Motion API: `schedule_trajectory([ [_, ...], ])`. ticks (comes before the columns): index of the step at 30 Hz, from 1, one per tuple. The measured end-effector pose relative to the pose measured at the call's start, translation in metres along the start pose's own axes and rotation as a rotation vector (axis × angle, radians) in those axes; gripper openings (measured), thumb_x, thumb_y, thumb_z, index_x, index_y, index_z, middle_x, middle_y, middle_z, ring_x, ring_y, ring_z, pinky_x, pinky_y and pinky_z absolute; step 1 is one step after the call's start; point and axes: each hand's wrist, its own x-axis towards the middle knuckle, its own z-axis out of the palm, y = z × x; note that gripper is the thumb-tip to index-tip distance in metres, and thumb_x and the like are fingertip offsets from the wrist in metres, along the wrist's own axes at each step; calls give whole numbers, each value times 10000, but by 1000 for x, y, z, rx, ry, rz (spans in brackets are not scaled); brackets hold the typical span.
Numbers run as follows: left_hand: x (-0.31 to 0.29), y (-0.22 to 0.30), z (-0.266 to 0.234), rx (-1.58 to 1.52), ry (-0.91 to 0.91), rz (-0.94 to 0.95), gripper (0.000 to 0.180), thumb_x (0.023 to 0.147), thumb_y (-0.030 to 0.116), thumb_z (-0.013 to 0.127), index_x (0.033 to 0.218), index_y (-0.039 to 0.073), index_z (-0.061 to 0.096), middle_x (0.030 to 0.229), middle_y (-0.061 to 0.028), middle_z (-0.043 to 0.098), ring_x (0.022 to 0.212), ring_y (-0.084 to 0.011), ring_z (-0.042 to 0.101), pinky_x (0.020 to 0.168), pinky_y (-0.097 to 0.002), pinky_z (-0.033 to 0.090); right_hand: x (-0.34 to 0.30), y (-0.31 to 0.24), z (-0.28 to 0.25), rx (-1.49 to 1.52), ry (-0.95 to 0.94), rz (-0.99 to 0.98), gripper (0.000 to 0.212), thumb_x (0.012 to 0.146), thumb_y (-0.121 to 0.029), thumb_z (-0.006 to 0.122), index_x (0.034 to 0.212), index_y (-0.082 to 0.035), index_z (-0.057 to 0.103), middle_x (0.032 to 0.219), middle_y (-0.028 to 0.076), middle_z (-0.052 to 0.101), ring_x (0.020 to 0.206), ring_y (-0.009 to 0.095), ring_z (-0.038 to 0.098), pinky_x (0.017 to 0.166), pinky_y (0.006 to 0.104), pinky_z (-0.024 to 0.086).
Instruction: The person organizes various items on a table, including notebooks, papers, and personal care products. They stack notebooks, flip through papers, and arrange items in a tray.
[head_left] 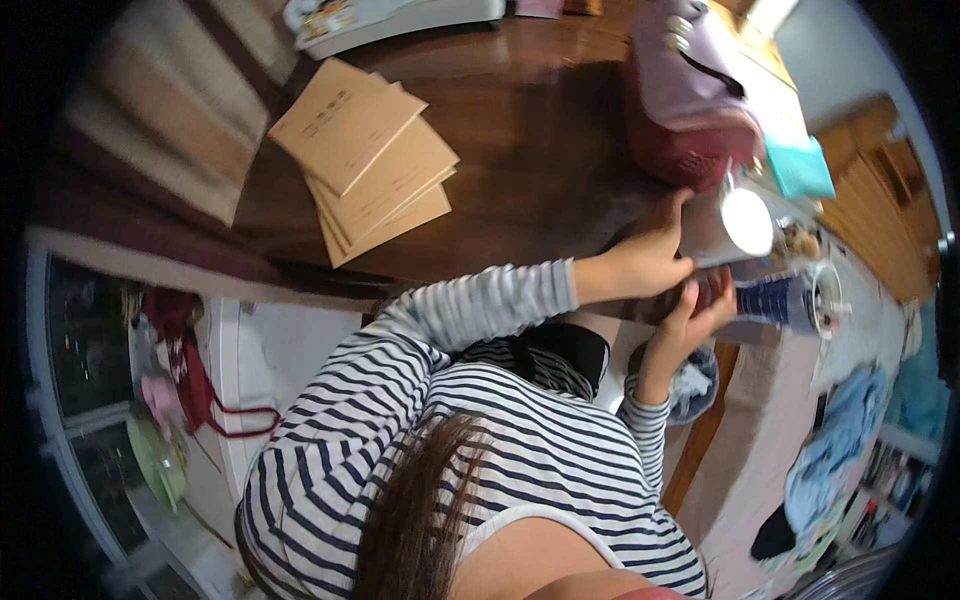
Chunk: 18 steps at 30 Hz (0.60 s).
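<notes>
At the table's right side, my left hand (645, 262) is wrapped around the near side of a white cylindrical container (746, 223), thumb and fingers on either side of it. Its bright round end faces right. Just below, my right hand (697, 318) is half curled with fingers apart, and I see nothing gripped in it. Its fingertips come close to a clear cup with a dark blue pattern (775, 300); whether they touch it is unclear. Both sleeves are striped.
Several tan paper booklets (375, 160) lie fanned on the dark wooden table (530, 130). A pink and dark red bag (690, 95) stands behind the container, beside a turquoise item (800, 167). Below the table's right end is a bin (693, 385). Blue clothing (835, 445) lies on the right.
</notes>
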Motion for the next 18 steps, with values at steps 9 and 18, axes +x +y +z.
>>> schedule_trajectory([
  [9, -145, -62, -312, 1022, 917, -538, 649, 831, 322, 637, 1277, -66, 370, 1278, -281, 430, 1168, -404, 433, 997, -457, 341, 10, -93, 153, 327, -936, -277, 162, 837, -60, 587, 986, 5, 594, 1026, 164, 567, 1017, 312, 550, 882, 348, 437],
  [18, -156, -103, -340, 241, 1051, -484, 759, 770, 168, 693, 1342, -58, 249, 1337, -250, 377, 1213, -361, 417, 983, -458, 375, -19, -85, 348, -108, -771, -708, 422, 850, -225, 612, 1172, 36, 531, 1271, 275, 467, 1174, 442, 421, 992, 469, 369],
])
